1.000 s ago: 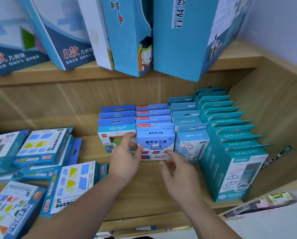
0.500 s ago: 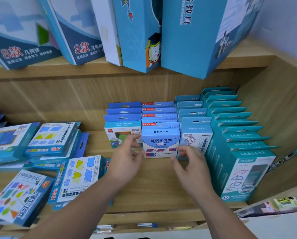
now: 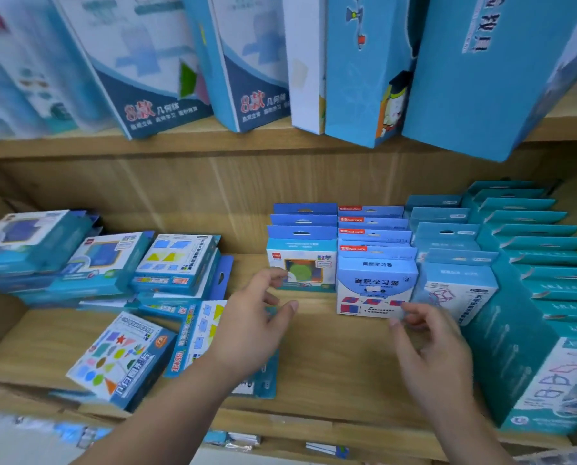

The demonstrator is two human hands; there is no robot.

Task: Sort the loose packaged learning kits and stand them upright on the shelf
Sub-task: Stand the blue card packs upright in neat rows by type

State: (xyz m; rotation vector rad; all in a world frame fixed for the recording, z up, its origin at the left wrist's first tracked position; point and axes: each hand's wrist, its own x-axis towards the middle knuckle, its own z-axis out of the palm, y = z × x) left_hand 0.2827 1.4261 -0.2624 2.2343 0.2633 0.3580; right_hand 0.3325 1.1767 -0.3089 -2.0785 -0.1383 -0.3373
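Two wooden levels fill the view. An upper board (image 3: 213, 142) at twelve o'clock carries large blue boxes (image 3: 475, 78) that lean, and below it runs the lower shelf (image 3: 330, 357) with a pale wood back panel (image 3: 146, 186).

At nine o'clock, loose kits (image 3: 176, 260) lie flat in uneven piles. A shapes kit (image 3: 119, 357) lies flat by the front edge near seven o'clock. The left hand (image 3: 253, 330) hovers above the bare board at the centre, fingers loosely spread and holding nothing; a flat kit (image 3: 200, 333) lies partly under its wrist.

At one o'clock from that hand stand upright rows (image 3: 302, 229) of kits, with a white-fronted kit (image 3: 376, 290) heading the second row. The right hand (image 3: 434, 357), at five o'clock, is relaxed and empty. Its fingertips are just beside that kit's lower edge, and blur hides whether they touch. Teal kits (image 3: 532, 330) stand in a long row at three o'clock.
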